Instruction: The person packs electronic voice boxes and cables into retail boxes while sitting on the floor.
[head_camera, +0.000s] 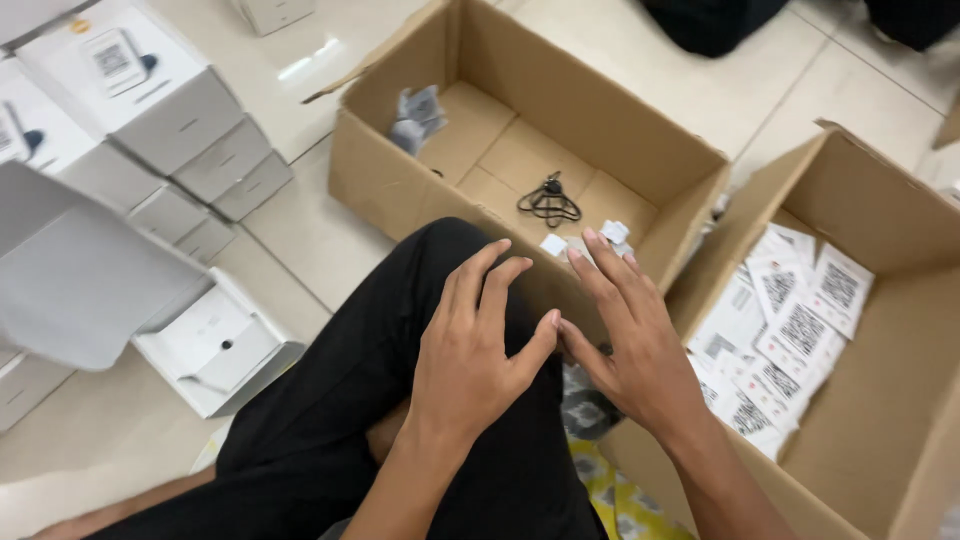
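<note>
My left hand (475, 345) hovers over my black-trousered knee (400, 330) with its fingers spread and nothing in it. My right hand (625, 335) is beside it, fingers apart, thumb close to my left thumb, also holding nothing. Both hands are just in front of the near wall of a brown cardboard box (385, 185). Inside that box lie a coiled black cable (549, 200), a small grey plastic bag (418, 118) and some small white pieces (612, 234).
A second cardboard box (880, 440) at the right holds several white printed cards (795, 330). An open white product box (215, 350) lies on the tiled floor at the left, beside stacks of closed white boxes (150, 110). Dark bags (715, 20) sit at the far top.
</note>
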